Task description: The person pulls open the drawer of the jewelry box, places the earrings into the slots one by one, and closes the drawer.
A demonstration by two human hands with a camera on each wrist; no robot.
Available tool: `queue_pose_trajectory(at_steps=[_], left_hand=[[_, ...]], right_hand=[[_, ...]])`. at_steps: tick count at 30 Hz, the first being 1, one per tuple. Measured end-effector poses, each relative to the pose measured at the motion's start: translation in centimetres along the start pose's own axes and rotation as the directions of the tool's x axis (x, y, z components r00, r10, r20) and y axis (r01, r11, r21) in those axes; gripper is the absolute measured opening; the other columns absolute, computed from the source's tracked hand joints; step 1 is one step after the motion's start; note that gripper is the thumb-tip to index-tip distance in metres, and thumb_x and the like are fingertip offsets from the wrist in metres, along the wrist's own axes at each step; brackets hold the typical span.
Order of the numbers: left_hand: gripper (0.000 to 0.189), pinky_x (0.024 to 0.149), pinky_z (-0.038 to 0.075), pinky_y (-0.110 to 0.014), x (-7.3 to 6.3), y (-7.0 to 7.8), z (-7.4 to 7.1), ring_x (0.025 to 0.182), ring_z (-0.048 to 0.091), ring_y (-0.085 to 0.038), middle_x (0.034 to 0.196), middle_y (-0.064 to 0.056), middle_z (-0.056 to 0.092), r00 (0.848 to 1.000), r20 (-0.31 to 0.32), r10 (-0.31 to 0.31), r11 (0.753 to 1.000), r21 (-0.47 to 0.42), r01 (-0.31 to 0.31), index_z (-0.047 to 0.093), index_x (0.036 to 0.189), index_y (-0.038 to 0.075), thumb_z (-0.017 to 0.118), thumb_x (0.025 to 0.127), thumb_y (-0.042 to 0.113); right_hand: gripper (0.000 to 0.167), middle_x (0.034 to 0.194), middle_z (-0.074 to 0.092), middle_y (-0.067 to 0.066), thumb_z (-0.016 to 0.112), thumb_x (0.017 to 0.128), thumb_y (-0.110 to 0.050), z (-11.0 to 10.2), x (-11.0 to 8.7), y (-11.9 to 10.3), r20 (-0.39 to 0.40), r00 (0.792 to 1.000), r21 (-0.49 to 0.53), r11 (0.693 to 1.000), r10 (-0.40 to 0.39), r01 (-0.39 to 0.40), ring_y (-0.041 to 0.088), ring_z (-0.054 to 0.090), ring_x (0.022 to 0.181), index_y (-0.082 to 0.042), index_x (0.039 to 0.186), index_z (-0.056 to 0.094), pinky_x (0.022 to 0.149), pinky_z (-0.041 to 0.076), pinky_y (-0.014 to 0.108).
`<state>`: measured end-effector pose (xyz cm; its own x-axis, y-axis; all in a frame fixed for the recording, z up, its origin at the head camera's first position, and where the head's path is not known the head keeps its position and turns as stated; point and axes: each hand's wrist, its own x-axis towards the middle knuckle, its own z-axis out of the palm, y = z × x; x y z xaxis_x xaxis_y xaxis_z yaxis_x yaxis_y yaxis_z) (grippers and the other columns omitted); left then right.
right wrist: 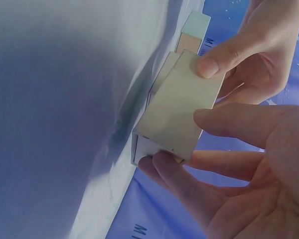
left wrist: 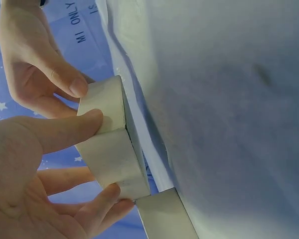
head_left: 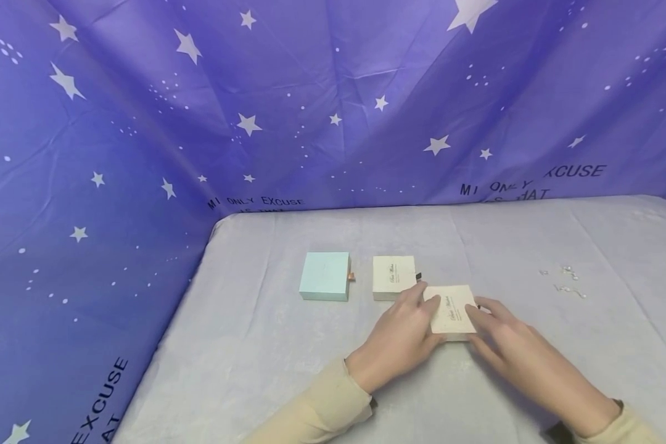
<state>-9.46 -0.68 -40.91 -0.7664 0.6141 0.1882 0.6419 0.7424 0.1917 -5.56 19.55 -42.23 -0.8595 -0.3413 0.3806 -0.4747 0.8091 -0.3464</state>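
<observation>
A cream box (head_left: 451, 311) with dark lettering on its lid is gripped from both sides. My left hand (head_left: 402, 330) holds its left side, thumb on the near face and fingers on the top and far edge. From the right, my right hand (head_left: 513, 345) holds it the same way, with fingertips at the end with a dark tab. In the left wrist view the thumbs press the near wall of the box (left wrist: 109, 154). The right wrist view shows the box (right wrist: 174, 104) tilted in the picture, fingers curled at its end.
A second cream box (head_left: 393, 274) with a black tab lies just behind the left hand. Left of it sits a mint-green box (head_left: 325, 274) with an orange tab. Several small shiny pieces of jewellery (head_left: 568, 272) lie at the right on the grey cloth (head_left: 244, 370). A starry purple curtain (head_left: 311, 74) hangs behind.
</observation>
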Motion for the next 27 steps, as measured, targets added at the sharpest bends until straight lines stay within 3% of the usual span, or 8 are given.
queue_pose_trajectory(at_steps=[10,19,27], left_hand=[[0.057,0.108,0.043,-0.029,-1.2,-0.5,-0.5,0.135,0.049,-0.026,0.144,-0.019,0.050,1.000,-0.013,0.004,0.999,-0.040,-0.004,0.062,0.131,0.004,0.076,0.086,0.036],[0.061,0.108,0.042,-0.029,-2.4,-1.1,-0.7,0.136,0.047,-0.024,0.144,-0.018,0.050,1.000,-0.003,-0.029,0.997,-0.073,0.029,0.061,0.133,0.005,0.079,0.083,0.037],[0.058,0.103,0.047,-0.026,-3.0,-1.6,-0.3,0.125,0.054,-0.022,0.140,-0.015,0.051,1.000,0.001,-0.016,0.997,-0.071,0.016,0.062,0.129,0.006,0.080,0.082,0.036]], right_hand=[[0.052,0.124,0.058,0.025,0.079,0.075,-0.005,0.2,0.2,-0.9,0.017,1.000,-0.010,1.000,-0.016,0.016,0.041,0.067,0.095,0.005,0.123,0.062,0.075,0.056,0.053],[0.052,0.122,0.060,0.020,0.081,0.071,-0.004,0.7,0.1,-1.4,-0.002,0.998,-0.016,0.998,-0.066,0.066,0.033,0.068,0.095,0.002,0.120,0.064,0.074,0.057,0.049],[0.047,0.125,0.059,0.017,0.080,0.078,-0.010,0.6,0.0,-2.1,0.079,0.996,0.000,0.999,-0.034,0.034,0.030,0.068,0.095,-0.001,0.122,0.064,0.074,0.057,0.045]])
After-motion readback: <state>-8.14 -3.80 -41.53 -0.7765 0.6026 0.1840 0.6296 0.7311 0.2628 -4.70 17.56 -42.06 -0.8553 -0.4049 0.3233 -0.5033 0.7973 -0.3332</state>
